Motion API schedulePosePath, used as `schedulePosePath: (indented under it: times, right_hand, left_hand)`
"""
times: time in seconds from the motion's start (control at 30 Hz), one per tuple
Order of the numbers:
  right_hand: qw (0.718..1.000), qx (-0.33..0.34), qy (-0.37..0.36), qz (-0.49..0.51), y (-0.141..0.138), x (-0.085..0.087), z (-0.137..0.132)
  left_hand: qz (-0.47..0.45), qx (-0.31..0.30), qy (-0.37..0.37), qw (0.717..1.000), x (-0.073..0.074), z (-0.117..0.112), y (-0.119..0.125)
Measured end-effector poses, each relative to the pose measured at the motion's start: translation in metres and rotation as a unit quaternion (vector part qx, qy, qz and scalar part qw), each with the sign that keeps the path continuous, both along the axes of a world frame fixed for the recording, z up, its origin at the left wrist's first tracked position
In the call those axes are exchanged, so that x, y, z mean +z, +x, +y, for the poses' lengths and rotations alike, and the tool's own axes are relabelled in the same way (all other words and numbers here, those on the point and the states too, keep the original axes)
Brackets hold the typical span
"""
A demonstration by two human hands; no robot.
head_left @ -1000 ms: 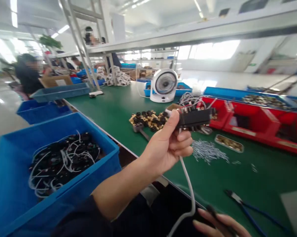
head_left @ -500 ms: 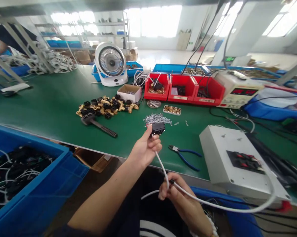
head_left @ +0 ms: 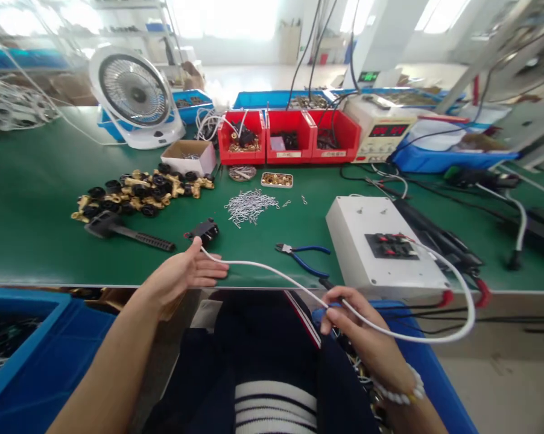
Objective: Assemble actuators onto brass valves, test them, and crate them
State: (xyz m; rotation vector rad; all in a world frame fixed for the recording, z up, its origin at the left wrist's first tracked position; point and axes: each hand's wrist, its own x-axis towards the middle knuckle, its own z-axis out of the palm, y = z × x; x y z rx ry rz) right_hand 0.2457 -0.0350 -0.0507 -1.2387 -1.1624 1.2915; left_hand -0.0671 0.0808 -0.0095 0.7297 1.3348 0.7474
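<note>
A small black part (head_left: pixel 203 230) lies on the green table (head_left: pixel 37 229) near the front edge, with a white cable (head_left: pixel 272 271) running from it. My left hand (head_left: pixel 181 276) is just in front of the part, fingers stretched out, the cable passing over them. My right hand (head_left: pixel 351 313) is lower right, below the table edge, fingers pinched on the white cable. The cable loops on to the right around a white box (head_left: pixel 380 250) with red and black terminals.
Blue-handled pliers (head_left: pixel 303 256) lie between the hands. A black tool (head_left: pixel 125 230), a heap of black and brass parts (head_left: pixel 140 188), loose metal clips (head_left: pixel 249 205), three red bins (head_left: pixel 290 137), a fan (head_left: pixel 134 96) and a power supply (head_left: pixel 378 129) stand farther back. A blue crate (head_left: pixel 9 343) is at lower left.
My left hand has set the black part down on the table and opened. My right hand has slid along the cable to the right. The view has swung right and down.
</note>
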Motion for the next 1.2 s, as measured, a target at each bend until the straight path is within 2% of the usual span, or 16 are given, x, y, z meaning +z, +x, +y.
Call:
schedulePosePath:
  times: [0.07, 0.13, 0.17, 0.2, 0.23, 0.27, 0.3, 0.33, 0.37, 0.43, 0.53, 0.67, 0.77, 0.9, 1.07, 1.2]
  right_hand:
    - [0.998, -0.051, 0.046, 0.012, -0.005, 0.002, -0.002]
    - [0.993, -0.076, 0.085, 0.023, -0.013, 0.004, -0.003]
    - [0.991, -0.079, 0.101, 0.029, -0.017, 0.006, -0.004]
    - [0.989, -0.08, 0.118, 0.036, -0.021, 0.008, -0.005]
    - [0.987, -0.079, 0.134, 0.042, -0.024, 0.009, -0.005]
    - [0.985, -0.079, 0.146, 0.048, -0.027, 0.011, -0.005]
    - [0.983, -0.08, 0.156, 0.057, -0.03, 0.012, -0.006]
    - [0.98, -0.083, 0.164, 0.069, -0.031, 0.014, -0.005]
    - [0.978, -0.088, 0.172, 0.083, -0.032, 0.015, -0.005]
    - [0.972, -0.101, 0.184, 0.102, -0.031, 0.018, -0.005]
    - [0.967, -0.151, 0.196, 0.066, -0.024, 0.019, -0.005]
    - [0.953, -0.198, 0.229, 0.004, -0.013, 0.023, -0.01]
    - [0.952, -0.194, 0.236, 0.022, -0.011, 0.03, -0.016]
    - [0.962, -0.164, 0.2, 0.087, -0.015, 0.041, -0.023]
    - [0.966, -0.168, 0.186, 0.061, -0.019, 0.045, -0.023]
    - [0.966, -0.162, 0.193, 0.063, -0.018, 0.045, -0.021]
  left_hand:
    - [0.077, -0.033, 0.022, 0.996, 0.004, -0.021, 0.001]
    - [0.154, -0.047, 0.122, 0.979, 0.008, -0.043, 0.016]
    - [0.243, -0.064, 0.268, 0.93, 0.01, -0.053, 0.029]
    - [0.295, -0.088, 0.416, 0.856, 0.012, -0.062, 0.045]
    - [0.306, -0.123, 0.531, 0.781, 0.014, -0.069, 0.062]
    - [0.299, -0.157, 0.605, 0.721, 0.014, -0.073, 0.079]
    - [0.296, -0.182, 0.649, 0.677, 0.014, -0.076, 0.095]
    - [0.296, -0.203, 0.668, 0.652, 0.013, -0.077, 0.109]
    - [0.297, -0.217, 0.67, 0.644, 0.012, -0.078, 0.119]
    - [0.291, -0.225, 0.657, 0.658, 0.008, -0.079, 0.129]
    - [0.26, -0.196, 0.638, 0.698, 0.005, -0.081, 0.124]
    - [0.23, -0.134, 0.617, 0.741, 0.01, -0.085, 0.112]
    - [0.215, -0.119, 0.598, 0.763, 0.015, -0.088, 0.111]
    - [0.211, -0.109, 0.588, 0.773, 0.018, -0.091, 0.112]
    - [0.211, -0.104, 0.588, 0.774, 0.019, -0.091, 0.112]
    - [0.207, -0.131, 0.591, 0.768, 0.02, -0.088, 0.111]
